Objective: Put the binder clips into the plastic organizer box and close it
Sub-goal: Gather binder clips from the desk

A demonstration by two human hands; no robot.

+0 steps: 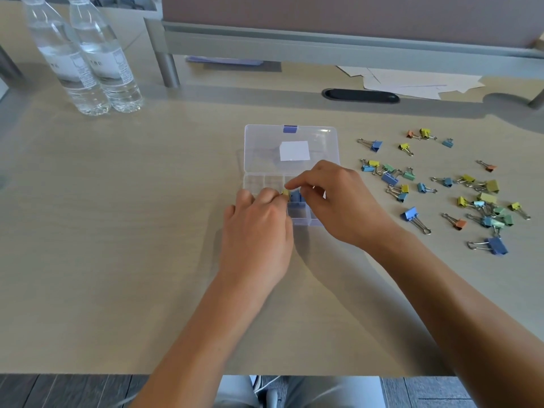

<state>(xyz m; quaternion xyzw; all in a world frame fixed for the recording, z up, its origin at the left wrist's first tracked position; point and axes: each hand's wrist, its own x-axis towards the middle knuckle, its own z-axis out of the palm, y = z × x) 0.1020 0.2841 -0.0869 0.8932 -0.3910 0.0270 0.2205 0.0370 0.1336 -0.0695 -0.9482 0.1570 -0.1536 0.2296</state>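
Observation:
A clear plastic organizer box (259, 181) lies open at the table's middle, its lid (291, 148) folded back with a white label and a blue latch. My left hand (259, 228) covers the box's front left and pinches a small yellow binder clip (285, 193) over the compartments. My right hand (332, 198) hovers over the box's right side with curled fingers; whether it holds anything is hidden. A blue clip (295, 196) lies in a middle compartment. Several coloured binder clips (482, 201) lie scattered to the right.
Two water bottles (88, 54) stand at the back left. A desk partition with grey legs (167, 69) runs along the back, with loose papers (412, 81) and a black cable grommet (360, 95) behind the box.

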